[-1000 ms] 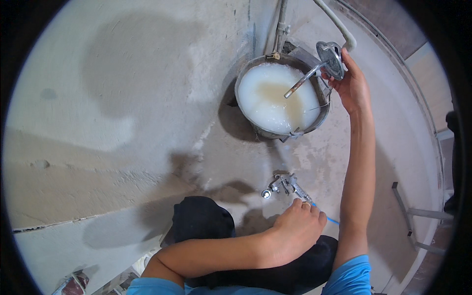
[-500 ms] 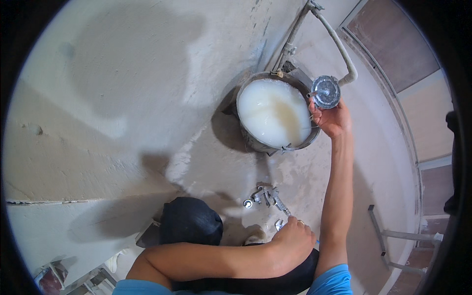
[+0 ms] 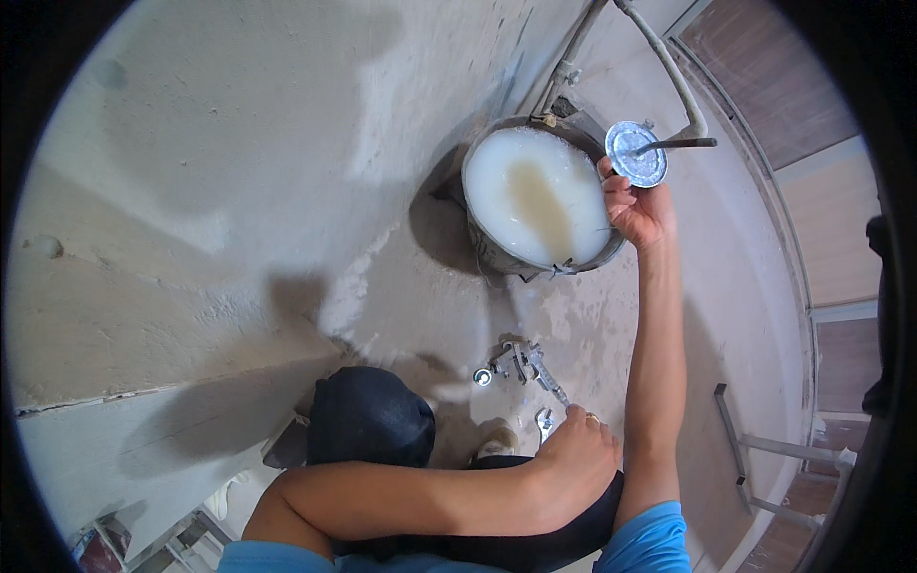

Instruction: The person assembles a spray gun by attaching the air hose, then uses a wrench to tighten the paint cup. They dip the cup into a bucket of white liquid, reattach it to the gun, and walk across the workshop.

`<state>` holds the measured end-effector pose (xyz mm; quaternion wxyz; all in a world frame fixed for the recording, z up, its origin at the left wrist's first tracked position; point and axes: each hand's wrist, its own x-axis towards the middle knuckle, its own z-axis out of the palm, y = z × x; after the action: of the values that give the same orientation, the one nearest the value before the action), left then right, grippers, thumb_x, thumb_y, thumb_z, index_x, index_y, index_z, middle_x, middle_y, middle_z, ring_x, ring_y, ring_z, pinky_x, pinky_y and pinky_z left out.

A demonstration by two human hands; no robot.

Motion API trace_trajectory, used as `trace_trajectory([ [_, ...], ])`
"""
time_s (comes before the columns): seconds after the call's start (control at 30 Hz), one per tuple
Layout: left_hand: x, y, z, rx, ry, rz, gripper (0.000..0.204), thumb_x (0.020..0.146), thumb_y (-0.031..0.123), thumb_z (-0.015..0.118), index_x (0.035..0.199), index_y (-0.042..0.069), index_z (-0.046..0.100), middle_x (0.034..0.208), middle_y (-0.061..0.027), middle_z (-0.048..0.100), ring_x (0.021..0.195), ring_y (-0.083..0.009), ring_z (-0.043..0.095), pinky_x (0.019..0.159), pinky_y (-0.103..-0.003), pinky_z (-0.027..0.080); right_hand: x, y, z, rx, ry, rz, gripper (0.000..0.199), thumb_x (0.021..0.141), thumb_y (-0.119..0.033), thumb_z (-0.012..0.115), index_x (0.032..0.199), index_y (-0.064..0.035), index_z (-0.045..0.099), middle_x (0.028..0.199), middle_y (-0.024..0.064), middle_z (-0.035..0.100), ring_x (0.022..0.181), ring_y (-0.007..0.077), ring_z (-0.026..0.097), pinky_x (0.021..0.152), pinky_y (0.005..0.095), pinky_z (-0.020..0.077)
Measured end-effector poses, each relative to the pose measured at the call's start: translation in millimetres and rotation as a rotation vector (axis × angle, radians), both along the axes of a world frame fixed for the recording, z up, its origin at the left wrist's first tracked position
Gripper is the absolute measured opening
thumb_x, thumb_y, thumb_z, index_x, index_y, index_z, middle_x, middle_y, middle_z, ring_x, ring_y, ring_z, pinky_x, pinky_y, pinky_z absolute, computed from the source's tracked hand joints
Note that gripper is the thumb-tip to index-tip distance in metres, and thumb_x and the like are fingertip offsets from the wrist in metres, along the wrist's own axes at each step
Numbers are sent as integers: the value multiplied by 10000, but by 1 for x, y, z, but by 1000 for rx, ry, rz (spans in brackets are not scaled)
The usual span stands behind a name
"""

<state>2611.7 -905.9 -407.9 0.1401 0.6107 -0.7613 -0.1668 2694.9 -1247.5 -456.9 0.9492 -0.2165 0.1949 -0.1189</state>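
Note:
A round metal lid with a thin tube sticking out of it is held up by my right hand, fingers closed at its lower edge. This is beside the right rim of a bucket full of milky white liquid with a beige streak. My left hand reaches across my lap and is closed around the lower end of a metal spray gun. The gun's head points away from me, above the floor. Just left of that hand lies an adjustable wrench, its handle partly hidden.
A pipe bends down behind the bucket. The plastered wall rises at the left. Metal legs of a frame stand at the right. My dark-clothed knee is left of the spray gun.
My right hand has turned the lid, so its tube now points right instead of left. The wrench shows more beside my left hand, which still grips the spray gun.

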Motion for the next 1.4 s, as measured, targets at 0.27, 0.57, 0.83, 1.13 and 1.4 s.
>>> trace_trajectory([
  [0.27,10,-5,3,16,70,-8,269,910,198,665,1083,-8,670,959,-135,717,949,-273,710,849,-391,517,3,5,4,-2,-31,23,382,1084,-270,451,1308,27,533,1085,267,653,645,165,566,457,222,424],
  [0.57,102,-45,42,-520,661,492,453,936,145,745,1354,53,597,1080,-189,732,963,-255,748,793,-364,584,4,37,25,-339,75,-57,405,1070,-309,431,1235,28,585,984,253,701,567,160,544,444,234,454],
  [0.83,113,-52,64,-951,909,593,587,951,17,724,1503,58,530,1173,-107,703,1017,-149,688,825,-273,560,-18,109,68,-219,-65,-98,363,1057,-293,523,1237,4,629,1091,215,722,837,253,707,667,352,601],
  [1.13,109,-38,80,-1122,876,488,392,977,-42,660,1369,-28,644,1302,-127,697,1060,-153,673,890,-270,548,-33,155,96,-398,-118,-175,322,1048,-287,551,1192,-18,655,1076,130,714,882,227,715,703,377,619],
  [1.4,105,-24,82,-1038,1006,528,375,981,-52,668,1355,-42,646,1140,-118,695,937,-136,705,853,-259,560,-30,155,98,-455,-145,-71,317,1051,-288,584,1187,-6,636,1098,133,690,953,234,706,857,405,628],
])
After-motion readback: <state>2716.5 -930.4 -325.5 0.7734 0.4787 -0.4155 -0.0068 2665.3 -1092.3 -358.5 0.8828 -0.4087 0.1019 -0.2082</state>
